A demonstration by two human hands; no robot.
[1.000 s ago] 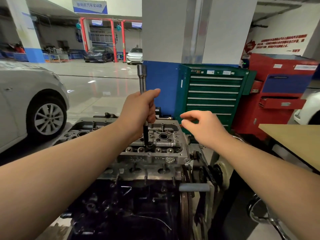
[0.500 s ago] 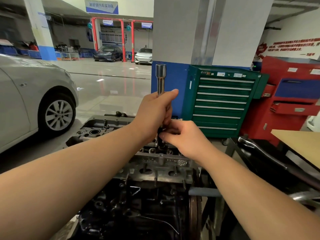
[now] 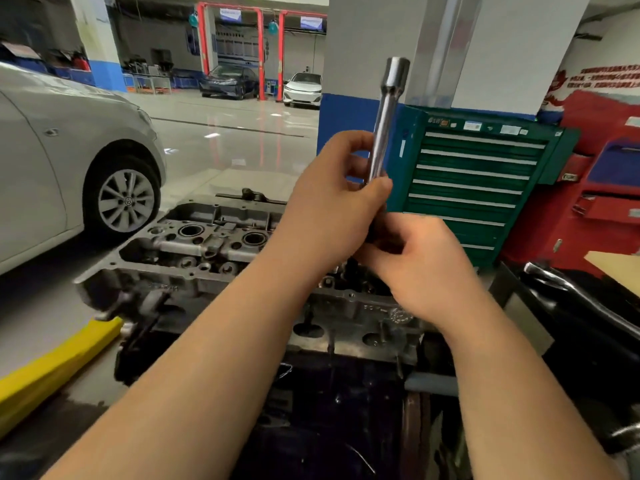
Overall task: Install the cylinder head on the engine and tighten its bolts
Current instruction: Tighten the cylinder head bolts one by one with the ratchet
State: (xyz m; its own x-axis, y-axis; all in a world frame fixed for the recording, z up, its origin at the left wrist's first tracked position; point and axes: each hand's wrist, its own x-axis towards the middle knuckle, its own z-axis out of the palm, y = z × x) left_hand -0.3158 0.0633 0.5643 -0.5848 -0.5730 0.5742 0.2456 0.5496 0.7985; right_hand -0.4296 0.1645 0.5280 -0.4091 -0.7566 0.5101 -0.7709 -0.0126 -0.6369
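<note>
The grey cylinder head (image 3: 207, 251) sits on top of the dark engine block (image 3: 332, 410) in the middle of the view. A long chrome extension bar (image 3: 386, 123) stands nearly upright over the head's right part, its wide socket end at the top. My left hand (image 3: 332, 209) grips the bar's middle. My right hand (image 3: 415, 261) pinches the bar's lower end just beneath the left hand. Both hands hide the bar's tip and the bolt under it.
A green drawer tool cabinet (image 3: 474, 181) stands behind the engine, a red cabinet (image 3: 602, 188) to its right. A silver car (image 3: 69, 161) is parked at the left. A yellow block (image 3: 52, 368) lies on the floor at the lower left. A tan tabletop corner (image 3: 620, 268) shows at right.
My right hand came in from the right and took hold of the bar's lower end. The view has moved closer and shifted left, showing more of the cylinder head.
</note>
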